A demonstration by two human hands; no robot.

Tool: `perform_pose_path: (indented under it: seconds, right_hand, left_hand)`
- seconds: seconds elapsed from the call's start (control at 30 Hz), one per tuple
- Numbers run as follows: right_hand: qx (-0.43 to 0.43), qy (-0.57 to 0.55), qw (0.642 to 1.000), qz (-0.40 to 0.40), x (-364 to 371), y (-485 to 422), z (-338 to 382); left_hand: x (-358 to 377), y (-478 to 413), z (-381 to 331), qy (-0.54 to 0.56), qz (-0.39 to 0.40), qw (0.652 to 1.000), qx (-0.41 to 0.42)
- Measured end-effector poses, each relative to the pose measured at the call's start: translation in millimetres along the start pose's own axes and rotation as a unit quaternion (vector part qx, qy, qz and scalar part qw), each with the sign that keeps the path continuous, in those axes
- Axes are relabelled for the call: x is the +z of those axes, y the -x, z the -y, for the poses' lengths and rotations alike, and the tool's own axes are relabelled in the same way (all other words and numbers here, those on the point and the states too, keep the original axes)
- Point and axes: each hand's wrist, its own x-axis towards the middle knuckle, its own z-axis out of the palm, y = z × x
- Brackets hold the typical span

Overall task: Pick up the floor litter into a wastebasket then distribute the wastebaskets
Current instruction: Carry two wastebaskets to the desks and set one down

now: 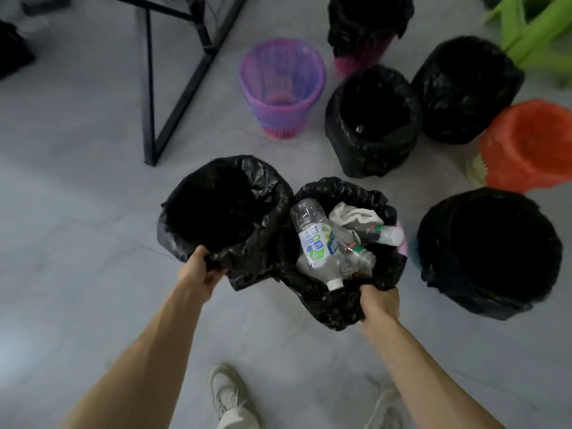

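My left hand (201,269) grips the near rim of an empty wastebasket lined with a black bag (192,193). My right hand (379,301) grips the near rim of a second black-lined wastebasket (325,305) right beside it. That one holds litter: a clear plastic bottle with a blue and green label (317,239), smaller bottles (383,235) and crumpled white paper (353,213). Both baskets sit side by side in front of me, touching.
More black-lined wastebaskets stand at right (489,249), (373,122), (465,88) and at the back (368,23). An unlined purple basket (281,85) and an orange one (529,147) stand nearby. A black metal frame leg (150,88) is at left, green plastic furniture (535,29) top right. My shoes (227,391) are below.
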Motion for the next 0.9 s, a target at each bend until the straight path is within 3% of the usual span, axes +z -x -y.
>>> perform_pose_path:
  seconds: [0.17,0.5,0.7,0.9]
  right_hand:
    - [-0.092,0.122,0.988,0.034,0,128,77]
    - [-0.234,0.227,0.937,0.121,60,393,173]
    - [-0.260,0.222,0.920,0.192,132,513,197]
    - [-0.271,0.226,0.900,0.256,221,586,214]
  left_hand:
    - [-89,115,-58,0.074,-0.031,0.997,0.008]
    - [-293,283,-212,0.177,-0.075,0.979,0.068]
    - [-395,317,-280,0.219,-0.128,0.960,0.116]
    - [-456,308,-332,0.260,-0.185,0.941,0.108]
